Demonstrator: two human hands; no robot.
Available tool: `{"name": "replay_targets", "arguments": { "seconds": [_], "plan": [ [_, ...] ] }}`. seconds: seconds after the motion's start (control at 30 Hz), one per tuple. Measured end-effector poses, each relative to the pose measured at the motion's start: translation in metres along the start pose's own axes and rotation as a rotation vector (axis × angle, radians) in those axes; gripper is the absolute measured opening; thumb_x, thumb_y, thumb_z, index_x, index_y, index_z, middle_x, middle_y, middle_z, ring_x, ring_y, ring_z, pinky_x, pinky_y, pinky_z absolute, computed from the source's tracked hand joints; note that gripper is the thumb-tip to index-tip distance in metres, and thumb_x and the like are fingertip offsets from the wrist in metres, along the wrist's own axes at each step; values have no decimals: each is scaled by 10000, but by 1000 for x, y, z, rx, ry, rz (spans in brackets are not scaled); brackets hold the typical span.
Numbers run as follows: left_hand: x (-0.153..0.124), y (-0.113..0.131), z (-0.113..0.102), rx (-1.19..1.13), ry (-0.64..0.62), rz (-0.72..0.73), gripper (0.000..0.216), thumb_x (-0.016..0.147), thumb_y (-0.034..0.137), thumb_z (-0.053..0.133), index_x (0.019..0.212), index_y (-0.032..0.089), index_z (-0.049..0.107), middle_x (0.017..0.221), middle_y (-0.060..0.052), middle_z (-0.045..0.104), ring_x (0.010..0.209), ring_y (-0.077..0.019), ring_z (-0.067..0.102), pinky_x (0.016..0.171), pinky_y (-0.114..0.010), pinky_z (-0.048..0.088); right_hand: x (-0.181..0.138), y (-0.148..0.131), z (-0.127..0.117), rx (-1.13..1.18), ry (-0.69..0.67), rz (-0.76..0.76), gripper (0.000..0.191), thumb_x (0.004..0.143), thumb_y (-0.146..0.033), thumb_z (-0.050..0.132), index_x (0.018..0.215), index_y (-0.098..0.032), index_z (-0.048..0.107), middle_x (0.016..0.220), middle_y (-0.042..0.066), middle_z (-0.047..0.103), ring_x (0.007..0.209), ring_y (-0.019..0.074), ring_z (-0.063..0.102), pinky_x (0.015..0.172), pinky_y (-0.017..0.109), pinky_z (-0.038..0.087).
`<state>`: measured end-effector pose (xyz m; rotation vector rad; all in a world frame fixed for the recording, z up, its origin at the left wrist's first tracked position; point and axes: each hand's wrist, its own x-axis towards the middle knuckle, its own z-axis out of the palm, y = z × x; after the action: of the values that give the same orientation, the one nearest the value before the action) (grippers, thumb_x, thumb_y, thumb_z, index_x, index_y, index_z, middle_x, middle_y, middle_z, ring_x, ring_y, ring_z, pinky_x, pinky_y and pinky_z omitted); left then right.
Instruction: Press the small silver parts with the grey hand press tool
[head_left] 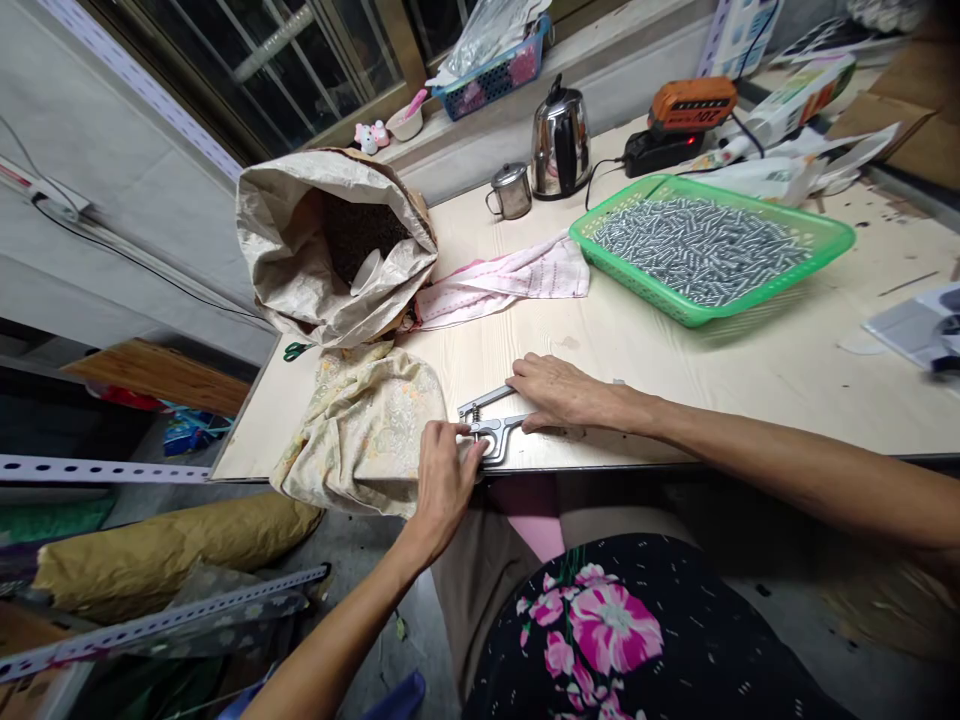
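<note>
The pale worktop (675, 340) is filling the middle of the frame, carrying an open paper sack (300, 230) of dark grains at the upper left and a green basket (679, 305) of small metal pieces at the upper right. A floral cloth (360, 430) is hanging over the near edge at left of centre, and a pink cloth (510, 280) is lying between sack and basket. A kettle (560, 140) and a lidded cup (512, 190) are standing at the top centre. The tool (501, 432), a small flat metal piece with a spring, is lying at the worktop's near edge, just below centre. The right hand (559, 392) is resting on it with fingers stretched flat and slightly spread; the left hand (442, 480) is pinching its rounded near end between thumb and fingers. The tool is looking stiff, light and smooth, likely to slide, so it is best held down flat and gripped at that rounded end.
</note>
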<state>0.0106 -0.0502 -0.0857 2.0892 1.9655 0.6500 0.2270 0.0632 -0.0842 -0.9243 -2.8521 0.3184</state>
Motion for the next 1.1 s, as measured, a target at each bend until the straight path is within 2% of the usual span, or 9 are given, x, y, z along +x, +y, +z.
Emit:
{"name": "replay_targets", "arguments": {
  "seconds": [0.1,0.2,0.33,0.4,0.5,0.6,0.8,0.97,1.1],
  "plan": [
    [14,8,11,55,-37,235,437,871,352,650,1249,161,543,1299,-152,546,1224,-294,507,1038,-466,444,-2,-2,0,4,10,6,426,785,-444,760,1018,-120,611,1061,128,566,967,262,494,757,337,383],
    [40,12,19,96,-185,358,596,856,325,669,1375,149,435,1440,-176,460,1351,-319,408,1116,-502,374,-5,-1,-2,4,-22,8,509,783,-478,752,1083,-98,594,1073,139,572,979,271,504,779,344,399],
    [61,16,19,121,-375,425,613,862,288,643,1404,147,393,1410,-172,489,1276,-306,470,1068,-481,422,-13,4,-12,-20,-66,116,700,685,-544,805,1164,-95,562,1117,156,570,1000,299,510,805,368,416],
    [66,18,17,139,-381,445,653,860,290,643,1429,155,351,1407,-172,480,1258,-309,469,1044,-488,432,-17,4,-18,-30,-93,164,652,689,-545,800,1116,-99,591,1101,163,572,1009,310,509,805,373,423],
    [71,24,17,146,-397,508,673,862,295,652,1438,172,326,1397,-159,477,1245,-303,462,1044,-484,423,-20,3,-25,-12,-142,145,546,738,-501,779,1068,-96,620,1052,161,578,999,302,513,797,363,436],
    [76,30,18,167,-445,546,624,857,315,673,1386,136,394,1295,-155,537,1166,-296,487,1012,-458,439,-23,5,-26,-6,-150,118,504,768,-427,775,1094,-80,610,1033,155,579,976,286,517,805,360,438],
    [72,37,21,155,-404,464,314,894,300,635,1177,182,568,1087,-86,605,1034,-263,508,896,-401,475,-32,13,-16,83,-67,31,194,908,-287,628,980,-107,627,978,125,588,914,230,528,796,338,422],
    [67,40,27,125,-355,414,116,933,268,580,987,180,634,960,-64,626,958,-236,526,815,-367,478,-27,10,-10,100,-70,76,117,928,-217,576,869,-130,629,868,81,602,801,184,535,722,295,394],
    [69,40,31,119,-318,409,130,946,273,552,908,190,644,903,-62,630,933,-237,541,801,-370,495,-24,12,-7,93,-68,64,154,944,-217,537,852,-140,635,837,69,603,778,176,540,707,286,386]
  ]
}}
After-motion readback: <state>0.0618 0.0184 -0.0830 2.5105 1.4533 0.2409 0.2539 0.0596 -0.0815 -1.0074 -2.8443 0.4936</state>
